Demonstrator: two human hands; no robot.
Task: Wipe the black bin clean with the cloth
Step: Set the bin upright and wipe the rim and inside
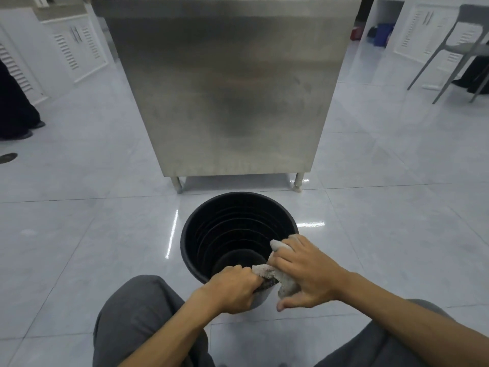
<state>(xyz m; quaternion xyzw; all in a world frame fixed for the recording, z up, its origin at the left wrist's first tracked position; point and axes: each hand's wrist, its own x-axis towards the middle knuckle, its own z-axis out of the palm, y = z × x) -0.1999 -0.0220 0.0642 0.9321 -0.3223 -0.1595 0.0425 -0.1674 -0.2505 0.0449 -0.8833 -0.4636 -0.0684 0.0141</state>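
Note:
A round black bin [227,229] stands open on the tiled floor between my knees, its ribbed inside empty. My left hand [232,288] is clamped on the near rim of the bin. A grey-white cloth [275,274] lies over that same near rim, draped partly inside and partly outside. My right hand [304,271] presses on the cloth, fingers wrapped around it at the rim's right side.
A stainless steel cabinet [227,88] on short legs stands just behind the bin. White louvred cupboards [71,49] line the left wall, where a person's dark-clothed legs [16,109] stand. A grey chair [460,46] is at the far right. My knees [137,319] flank the bin.

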